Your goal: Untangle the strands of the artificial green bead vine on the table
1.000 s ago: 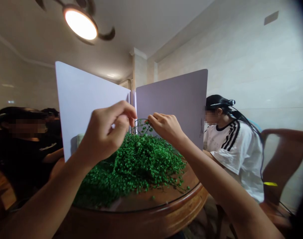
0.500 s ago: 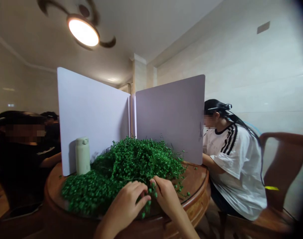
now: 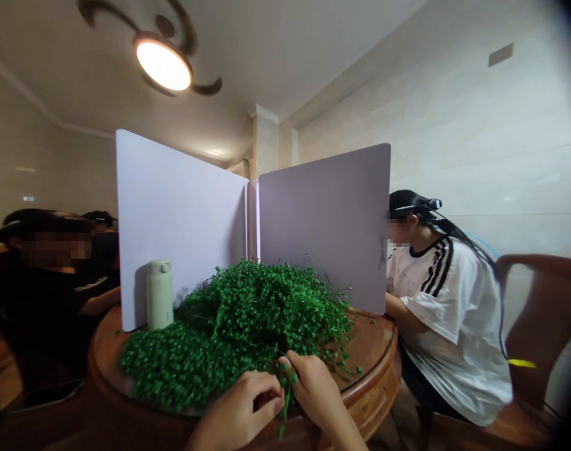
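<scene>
A thin green sprig [image 3: 286, 379] with small round berry-like heads hangs between my hands at the table's near edge. My right hand [image 3: 313, 382] is closed, pinching the sprig's upper part between thumb and index finger. Just left of it, my left hand [image 3: 248, 404] has its thumb and fingers curled together, their tips on the side of the same sprig. Beyond my hands rises a big tangled heap of green sprigs [image 3: 276, 300]. A lower pile of loose green round heads [image 3: 173, 369] spreads to the left.
Two pale upright panels [image 3: 182, 213] stand in a V on the round wooden table [image 3: 374, 338]. A light green flask [image 3: 159, 294] stands by the left panel. One person in a white shirt [image 3: 459, 313] sits at right; people in dark clothes [image 3: 46, 313] sit at left.
Both hands have moved slightly down toward me with the sprig. The gap between my left thumb and fingers has closed at the sprig. The whole view has shifted slightly.
</scene>
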